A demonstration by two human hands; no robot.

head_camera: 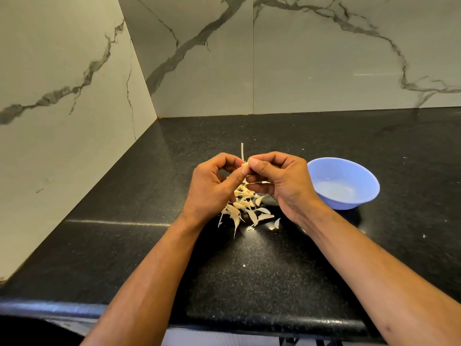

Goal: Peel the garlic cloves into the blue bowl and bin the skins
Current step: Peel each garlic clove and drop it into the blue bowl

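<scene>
My left hand and my right hand meet above the black counter and both pinch one small garlic clove, whose thin stem sticks up between the fingertips. Below the hands lies a pile of pale garlic cloves, with several papery skins among them, on the counter. The blue bowl stands just right of my right hand; its inside looks bare.
The black speckled counter runs into a corner of marble-patterned wall tiles. Its rounded front edge is near the bottom. A tiny garlic crumb lies in front of the pile.
</scene>
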